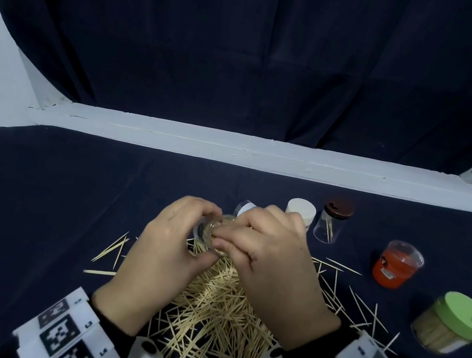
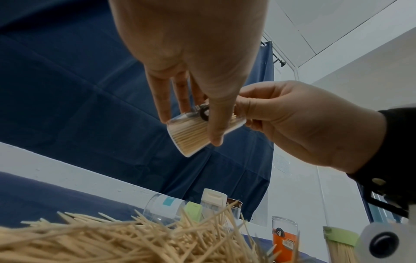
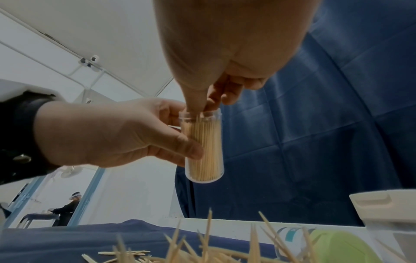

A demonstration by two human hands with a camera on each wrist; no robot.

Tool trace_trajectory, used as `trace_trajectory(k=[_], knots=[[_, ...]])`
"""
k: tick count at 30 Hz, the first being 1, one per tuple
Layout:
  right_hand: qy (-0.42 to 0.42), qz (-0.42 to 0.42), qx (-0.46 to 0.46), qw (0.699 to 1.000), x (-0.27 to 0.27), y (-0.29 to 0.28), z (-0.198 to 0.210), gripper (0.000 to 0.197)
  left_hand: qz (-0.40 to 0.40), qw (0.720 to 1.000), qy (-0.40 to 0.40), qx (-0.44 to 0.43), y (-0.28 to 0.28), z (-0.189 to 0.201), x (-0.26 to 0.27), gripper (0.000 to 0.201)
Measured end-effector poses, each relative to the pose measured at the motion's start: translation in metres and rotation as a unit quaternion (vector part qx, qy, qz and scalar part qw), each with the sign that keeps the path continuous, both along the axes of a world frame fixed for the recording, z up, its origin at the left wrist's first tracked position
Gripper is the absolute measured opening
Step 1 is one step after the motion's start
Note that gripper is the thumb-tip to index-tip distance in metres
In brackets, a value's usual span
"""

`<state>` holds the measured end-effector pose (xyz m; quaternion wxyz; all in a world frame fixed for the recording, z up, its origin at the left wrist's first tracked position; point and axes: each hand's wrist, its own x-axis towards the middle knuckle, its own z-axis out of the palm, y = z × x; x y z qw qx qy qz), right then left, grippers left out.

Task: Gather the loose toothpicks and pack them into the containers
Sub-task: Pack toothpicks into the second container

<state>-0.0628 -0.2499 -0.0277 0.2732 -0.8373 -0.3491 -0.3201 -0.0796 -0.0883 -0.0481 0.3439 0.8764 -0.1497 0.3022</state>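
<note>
My left hand (image 1: 209,235) grips a clear plastic container (image 1: 201,229) above the table, thumb in front and fingers behind. In the left wrist view the container (image 2: 186,137) looks packed with upright toothpicks. My right hand (image 1: 224,237) has its curled fingertips pinched together at the container's open mouth, on the toothpick tips; the right wrist view shows those fingertips (image 3: 209,105) inside the rim of the container (image 3: 207,160). A big loose pile of toothpicks (image 1: 217,309) lies on the dark cloth under both hands.
Behind the hands lies a clear labelled container (image 1: 245,208). To the right stand a white-lidded jar (image 1: 300,212), a brown-lidded clear jar (image 1: 335,219), a red jar (image 1: 397,264) and a green-lidded jar (image 1: 452,324) full of toothpicks. Stray toothpicks (image 1: 362,310) are scattered on the right.
</note>
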Motion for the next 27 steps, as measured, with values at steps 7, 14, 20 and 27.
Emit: trace_trajectory(k=[7,14,20,27], knots=[[0.044,-0.006,0.037,0.998,0.001,-0.007,0.002,0.019,0.01,1.0,0.013,0.001,0.003,0.002,0.001,0.048],[0.116,-0.057,0.064,0.99,0.007,-0.062,0.023,0.01,0.036,0.999,0.027,0.002,0.006,0.004,-0.001,0.046],[0.264,-0.196,0.046,0.943,-0.006,-0.14,0.031,0.018,0.027,0.999,0.039,0.009,0.004,0.005,-0.002,0.044],[0.441,-0.251,-0.275,0.817,-0.021,-0.171,-0.008,0.066,0.011,0.998,0.067,0.005,-0.005,0.011,-0.006,0.045]])
